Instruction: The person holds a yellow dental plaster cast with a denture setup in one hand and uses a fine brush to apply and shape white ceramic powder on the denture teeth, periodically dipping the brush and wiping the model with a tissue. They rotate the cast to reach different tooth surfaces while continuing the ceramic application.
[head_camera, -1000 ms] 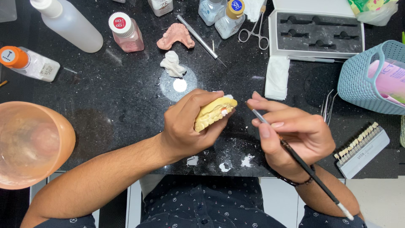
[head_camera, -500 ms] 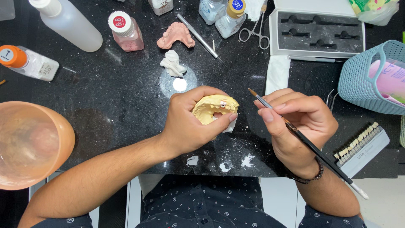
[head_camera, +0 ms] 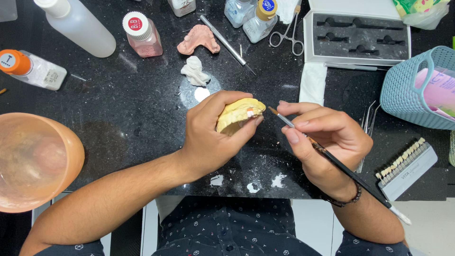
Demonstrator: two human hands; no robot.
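Presently left hand [head_camera: 208, 137] grip clamped on yellow dental cast [head_camera: 238, 115]; right hand [head_camera: 327, 140] grip pinched on fine brush [head_camera: 332, 159], tip just right of cast.

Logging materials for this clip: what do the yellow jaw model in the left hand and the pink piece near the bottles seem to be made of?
The yellow jaw model, held in the left hand, looks like dental stone or plaster: matte, chalky and opaque. The pink piece looks like wax or acrylic: smooth, with a faint sheen; which of the two is unclear.
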